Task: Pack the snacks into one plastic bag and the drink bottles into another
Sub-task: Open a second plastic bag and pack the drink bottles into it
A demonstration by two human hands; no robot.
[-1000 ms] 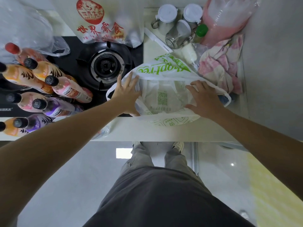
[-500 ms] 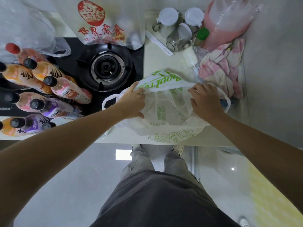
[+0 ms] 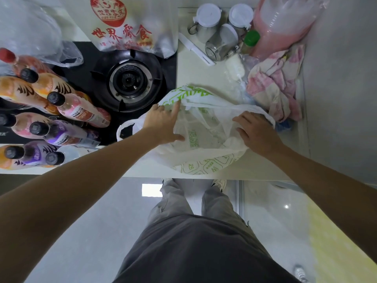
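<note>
Now both your hands are on the white plastic bag (image 3: 206,137) with green print, which lies crumpled on the pale worktop (image 3: 195,74) near its front edge, just right of the gas burner (image 3: 128,80). Your left hand (image 3: 163,123) rests on the bag's left side, fingers fairly straight, forefinger reaching up to its far rim. Your right hand (image 3: 255,131) lies on the right side, fingers spread and slightly bent over the plastic; whether they pinch it, I cannot tell. The drink bottles (image 3: 47,117) stand clustered at the left on the black stove. A clear bag with red lettering (image 3: 122,27) sits beyond the burner.
</note>
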